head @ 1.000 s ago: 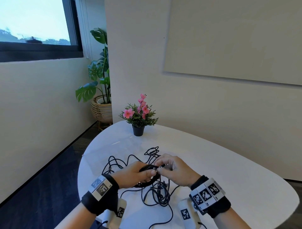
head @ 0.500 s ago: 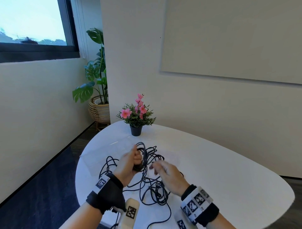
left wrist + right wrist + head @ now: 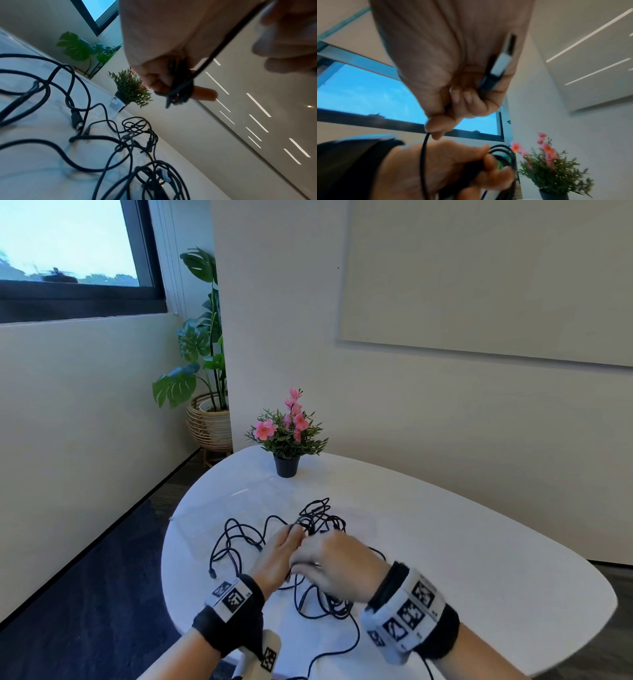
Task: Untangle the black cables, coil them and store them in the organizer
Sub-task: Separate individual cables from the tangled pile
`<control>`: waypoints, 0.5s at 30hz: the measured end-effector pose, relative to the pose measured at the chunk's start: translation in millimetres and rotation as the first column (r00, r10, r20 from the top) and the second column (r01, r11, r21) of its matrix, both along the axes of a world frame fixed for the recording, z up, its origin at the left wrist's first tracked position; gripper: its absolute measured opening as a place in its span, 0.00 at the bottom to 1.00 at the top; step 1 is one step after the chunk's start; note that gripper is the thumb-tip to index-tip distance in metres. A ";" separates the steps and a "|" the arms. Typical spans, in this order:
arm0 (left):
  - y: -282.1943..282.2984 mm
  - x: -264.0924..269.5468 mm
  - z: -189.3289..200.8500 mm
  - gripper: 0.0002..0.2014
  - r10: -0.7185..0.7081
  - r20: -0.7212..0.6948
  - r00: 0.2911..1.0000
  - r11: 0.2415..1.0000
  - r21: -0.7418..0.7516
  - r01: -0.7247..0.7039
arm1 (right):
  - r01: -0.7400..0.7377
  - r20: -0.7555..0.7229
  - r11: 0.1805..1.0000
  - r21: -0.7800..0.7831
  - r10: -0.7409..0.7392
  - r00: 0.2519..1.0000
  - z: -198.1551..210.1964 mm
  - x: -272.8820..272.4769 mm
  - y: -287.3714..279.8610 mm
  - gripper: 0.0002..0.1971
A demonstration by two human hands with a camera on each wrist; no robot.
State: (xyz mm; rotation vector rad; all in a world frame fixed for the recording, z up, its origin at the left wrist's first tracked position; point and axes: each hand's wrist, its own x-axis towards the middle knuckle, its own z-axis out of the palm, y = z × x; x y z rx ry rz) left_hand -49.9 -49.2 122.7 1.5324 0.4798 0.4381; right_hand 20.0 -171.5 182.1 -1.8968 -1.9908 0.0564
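Several black cables (image 3: 239, 539) lie tangled on the white table (image 3: 479, 577). My left hand (image 3: 279, 556) grips a small coil of black cable (image 3: 181, 89), its loops wound over the fingers. My right hand (image 3: 337, 563) is pressed close against the left and looks blurred in the head view. In the right wrist view the right hand (image 3: 453, 97) holds a USB plug (image 3: 502, 62) in its curled fingers. One strand (image 3: 423, 155) runs down from it to the coil (image 3: 503, 152) in the left hand. No organizer is in view.
A loose bundle of cable (image 3: 325, 604) lies near the front edge under my hands, with a tail trailing toward me. A small pot of pink flowers (image 3: 287, 465) stands at the table's far side. A large plant in a wicker basket (image 3: 209, 426) stands on the floor by the wall.
My left hand, which held the coil up, has come down and the right hand has closed in against it. The two hands now work the same cable together.
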 end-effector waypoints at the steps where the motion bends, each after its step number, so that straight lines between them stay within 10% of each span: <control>1: -3.1 -2.7 3.0 0.18 -0.062 0.006 0.998 0.998 0.008 0.062 | 0.009 -0.072 1.000 0.023 -0.008 0.997 6.8 9.1 1.3 0.09; 15: -7.5 -10.3 22.4 0.17 -0.356 0.185 0.916 0.875 -0.278 0.396 | 0.196 -0.827 0.981 0.005 -0.107 0.552 -39.6 77.9 -0.8 0.11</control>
